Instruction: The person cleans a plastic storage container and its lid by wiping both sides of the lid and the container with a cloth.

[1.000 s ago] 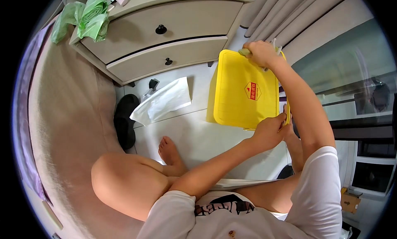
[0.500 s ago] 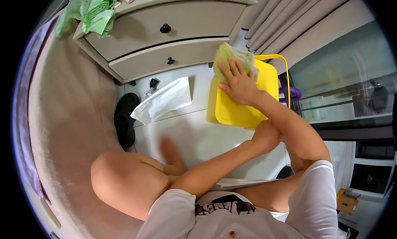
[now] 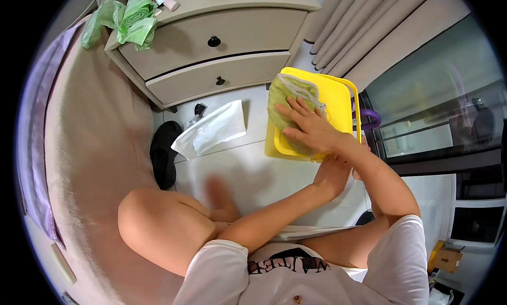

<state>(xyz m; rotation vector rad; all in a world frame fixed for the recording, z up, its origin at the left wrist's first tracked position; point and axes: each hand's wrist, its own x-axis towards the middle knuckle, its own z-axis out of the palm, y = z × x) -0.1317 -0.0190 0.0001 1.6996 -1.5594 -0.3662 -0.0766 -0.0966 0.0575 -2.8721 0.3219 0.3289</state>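
A yellow lidded bucket (image 3: 338,94) stands on the floor with its yellow handle (image 3: 357,107) at its right side. Over the left part of its lid lies a green cloth (image 3: 288,94) with a pale grey edge. My right hand (image 3: 309,126) rests flat on this cloth, its fingers spread. Crossing beneath my right forearm, my left hand (image 3: 334,175) holds the bucket at its near right corner. Most of the left fingers are hidden by the right forearm and the bucket.
White paper (image 3: 214,129) lies on the tiled floor, by a black shoe (image 3: 165,154). A drawer cabinet (image 3: 185,46) stands behind, bearing a green plastic bag (image 3: 138,20). A covered sofa (image 3: 100,146) is at left, a glass door (image 3: 422,115) at right.
My right hand and the cloth have slid toward me, to the lid's left and near edge. My left hand has shifted slightly along the bucket's near side; some fingers now show beyond the right forearm.
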